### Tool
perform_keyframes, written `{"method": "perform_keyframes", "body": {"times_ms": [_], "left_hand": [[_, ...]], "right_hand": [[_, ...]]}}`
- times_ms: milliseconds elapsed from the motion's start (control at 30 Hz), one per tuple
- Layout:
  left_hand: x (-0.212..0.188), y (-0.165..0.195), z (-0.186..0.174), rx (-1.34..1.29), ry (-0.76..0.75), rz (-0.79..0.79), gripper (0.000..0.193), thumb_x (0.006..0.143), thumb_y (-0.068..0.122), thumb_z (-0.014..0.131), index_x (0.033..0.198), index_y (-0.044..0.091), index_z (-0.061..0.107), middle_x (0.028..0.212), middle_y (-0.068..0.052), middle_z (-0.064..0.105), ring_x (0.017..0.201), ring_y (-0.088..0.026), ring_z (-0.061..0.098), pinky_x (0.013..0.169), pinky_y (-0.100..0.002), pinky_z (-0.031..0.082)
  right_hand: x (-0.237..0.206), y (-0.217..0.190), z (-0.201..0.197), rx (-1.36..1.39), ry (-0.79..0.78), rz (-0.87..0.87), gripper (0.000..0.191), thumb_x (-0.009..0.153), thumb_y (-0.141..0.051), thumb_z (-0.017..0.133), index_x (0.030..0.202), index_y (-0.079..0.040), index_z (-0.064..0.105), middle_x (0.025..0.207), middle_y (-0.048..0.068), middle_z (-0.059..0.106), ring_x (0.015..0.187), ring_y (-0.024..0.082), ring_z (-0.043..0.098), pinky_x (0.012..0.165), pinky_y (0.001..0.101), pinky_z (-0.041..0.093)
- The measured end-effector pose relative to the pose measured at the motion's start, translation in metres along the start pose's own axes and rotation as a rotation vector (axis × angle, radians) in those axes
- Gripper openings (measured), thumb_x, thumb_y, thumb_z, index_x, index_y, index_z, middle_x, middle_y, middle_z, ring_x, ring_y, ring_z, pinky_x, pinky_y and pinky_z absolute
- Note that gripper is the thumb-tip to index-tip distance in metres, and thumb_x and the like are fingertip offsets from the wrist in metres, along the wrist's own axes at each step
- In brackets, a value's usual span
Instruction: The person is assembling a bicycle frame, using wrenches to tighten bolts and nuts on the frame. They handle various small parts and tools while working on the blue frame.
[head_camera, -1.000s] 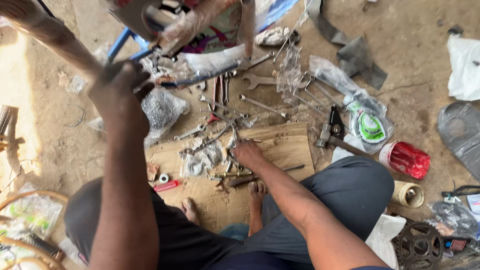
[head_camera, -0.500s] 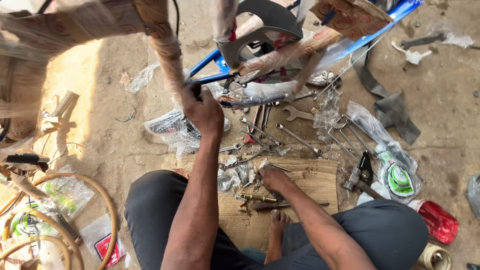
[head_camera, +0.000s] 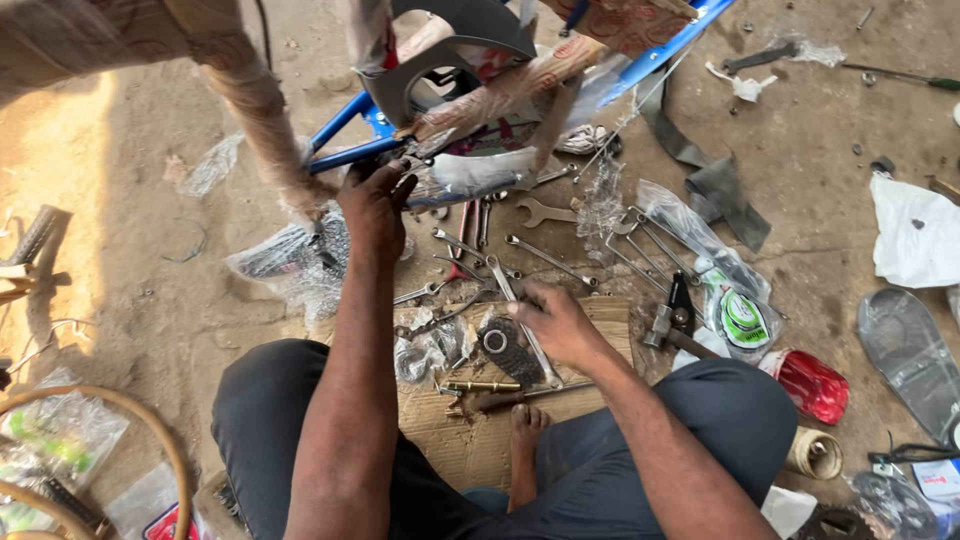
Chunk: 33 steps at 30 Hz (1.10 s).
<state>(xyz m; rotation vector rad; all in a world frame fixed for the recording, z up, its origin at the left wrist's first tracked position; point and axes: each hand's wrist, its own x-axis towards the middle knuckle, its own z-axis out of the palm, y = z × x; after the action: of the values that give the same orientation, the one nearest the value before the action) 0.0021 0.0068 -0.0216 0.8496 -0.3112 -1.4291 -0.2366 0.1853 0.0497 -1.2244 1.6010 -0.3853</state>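
My left hand (head_camera: 375, 205) reaches up and grips a blue bicycle frame (head_camera: 345, 125) whose tubes are wrapped in brown paper and plastic, just below a grey chain guard (head_camera: 455, 45). Lower down, my right hand (head_camera: 555, 322) rests over a sheet of cardboard (head_camera: 610, 330), its fingers curled on a long steel spanner (head_camera: 530, 350). A black sprocket (head_camera: 500, 345) lies just left of that hand. More spanners (head_camera: 545, 258) are spread on the ground between the two hands. I sit cross-legged, with one bare foot (head_camera: 520, 440) on the cardboard.
A hammer (head_camera: 668, 325) and a plastic bag of spokes (head_camera: 665, 235) lie right of the cardboard. A red can (head_camera: 812, 385), a tape roll (head_camera: 815, 452) and a white bag (head_camera: 915, 235) are further right. Wheel rims (head_camera: 120, 410) lie at the lower left, on dusty ground.
My right hand has moved up from the cardboard's middle onto the long spanner. My left hand stays on the blue frame, and the view has shifted slightly.
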Motion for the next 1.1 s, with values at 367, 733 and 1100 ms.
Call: {"method": "perform_keyframes", "body": {"times_ms": [367,733,1100], "left_hand": [[0.018,0.010,0.013,0.071,-0.137,0.011,0.054,0.088,-0.008,0.057,0.137,0.013,0.050,0.102,-0.007,0.066,0.083,-0.019,0.068,0.073,-0.042,0.065],[0.034,0.005,0.004,-0.053,-0.136,-0.106,0.013,0.094,-0.010,0.060,0.107,-0.007,0.057,0.094,-0.015,0.063,0.086,-0.027,0.071,0.080,-0.042,0.068],[0.004,-0.012,-0.007,-0.127,-0.174,-0.157,0.019,0.096,-0.004,0.063,0.112,-0.014,0.061,0.099,-0.022,0.067,0.089,-0.033,0.071,0.087,-0.048,0.065]], "right_hand": [[0.020,0.027,-0.012,0.691,0.166,-0.028,0.024,0.098,-0.012,0.065,0.118,0.001,0.066,0.086,0.013,0.068,0.064,0.019,0.069,0.050,0.0333,0.060],[0.002,0.020,-0.028,0.599,0.226,-0.058,0.027,0.093,-0.004,0.064,0.120,0.001,0.064,0.100,0.013,0.074,0.079,0.021,0.076,0.062,0.0343,0.066],[-0.014,0.000,-0.022,0.340,0.267,-0.214,0.035,0.094,-0.007,0.070,0.128,0.000,0.067,0.098,0.010,0.077,0.088,0.019,0.076,0.075,0.0347,0.063]]}}
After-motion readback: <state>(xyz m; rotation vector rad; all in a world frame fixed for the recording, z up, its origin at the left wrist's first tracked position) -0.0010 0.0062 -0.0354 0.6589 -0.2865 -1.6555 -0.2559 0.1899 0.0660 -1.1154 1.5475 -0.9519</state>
